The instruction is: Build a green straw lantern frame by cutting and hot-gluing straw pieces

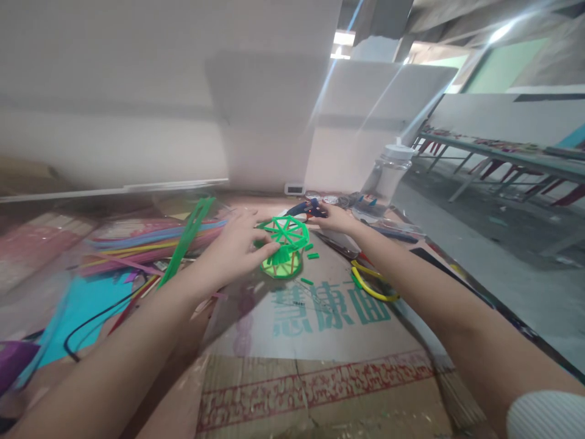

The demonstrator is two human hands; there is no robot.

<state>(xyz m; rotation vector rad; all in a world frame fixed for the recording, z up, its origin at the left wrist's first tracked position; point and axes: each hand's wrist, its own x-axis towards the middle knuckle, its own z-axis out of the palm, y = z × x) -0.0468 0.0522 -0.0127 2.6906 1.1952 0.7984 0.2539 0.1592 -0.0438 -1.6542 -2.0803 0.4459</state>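
Observation:
A small green model (287,235) stands on the cardboard. It has a spoked ring on top, a yellow-green round base and thin brown posts between. My left hand (242,241) is at its left side, thumb and index finger against it, the other fingers stretched out behind. Farther back, my right hand (338,219) has its fingers curled at a dark blue tool (315,208) that looks like a glue gun; the hand hides part of it. Short green pieces (312,256) lie right of the model. Yellow-handled scissors (375,283) rest beneath my right forearm.
Under the model lies printed cardboard (320,341). Bundles of coloured sticks (137,244), a long green strip (187,238) and blue paper (91,311) crowd the left. A clear bottle (390,171) stands back right, and a small display (295,189) sits against the white partition (274,110).

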